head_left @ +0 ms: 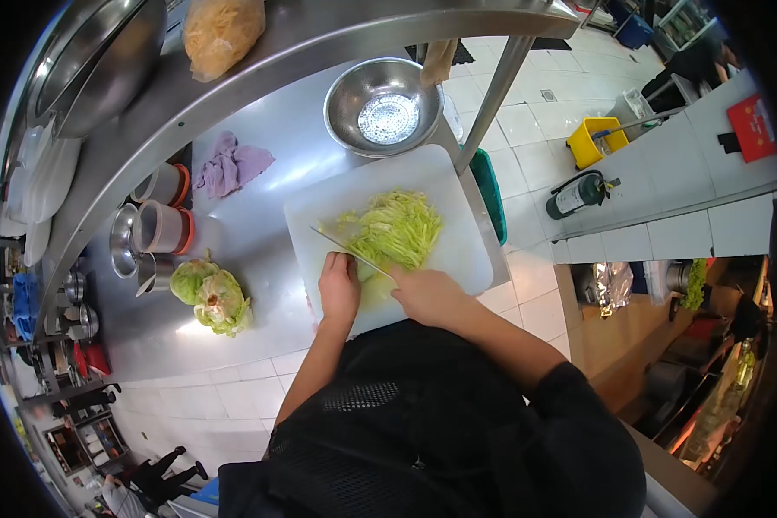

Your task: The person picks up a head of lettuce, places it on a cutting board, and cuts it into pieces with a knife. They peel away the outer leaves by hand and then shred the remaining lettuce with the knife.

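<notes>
My right hand is wrapped round the handle of a kitchen knife. The blade slants up and left over a white cutting board. Finely shredded lettuce lies heaped on the board beyond the blade. Close by the blade on the near side, my left hand has its fingers curled down on a small piece of lettuce, partly hidden by the fingers. To the left, on the steel table, sit heads of lettuce.
A steel bowl stands beyond the board. A purple cloth, plastic tubs and a small metal bowl are at left. An overhead shelf and its post frame the table. Other people are in the background.
</notes>
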The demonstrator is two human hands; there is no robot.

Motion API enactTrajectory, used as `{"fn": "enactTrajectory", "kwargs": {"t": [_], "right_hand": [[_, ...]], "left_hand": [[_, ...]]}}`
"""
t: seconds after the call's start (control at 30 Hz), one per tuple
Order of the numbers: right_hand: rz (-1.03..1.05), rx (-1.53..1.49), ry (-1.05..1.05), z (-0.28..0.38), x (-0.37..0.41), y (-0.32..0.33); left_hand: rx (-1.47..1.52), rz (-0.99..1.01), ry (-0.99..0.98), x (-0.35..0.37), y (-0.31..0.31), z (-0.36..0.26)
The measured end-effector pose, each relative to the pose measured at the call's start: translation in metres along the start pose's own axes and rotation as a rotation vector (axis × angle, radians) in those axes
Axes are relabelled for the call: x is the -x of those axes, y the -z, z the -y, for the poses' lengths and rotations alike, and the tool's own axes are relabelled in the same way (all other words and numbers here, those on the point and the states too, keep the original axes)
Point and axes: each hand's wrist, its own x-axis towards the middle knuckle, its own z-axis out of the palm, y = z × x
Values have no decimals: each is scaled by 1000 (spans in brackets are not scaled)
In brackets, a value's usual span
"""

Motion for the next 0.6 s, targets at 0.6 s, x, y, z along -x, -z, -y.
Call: {"fn": "enactTrajectory", "kwargs": {"t": [0.6], "right_hand": [[17, -39, -12, -21, -28, -35]], "left_hand": [[13, -61, 7, 4, -5, 7]]}}
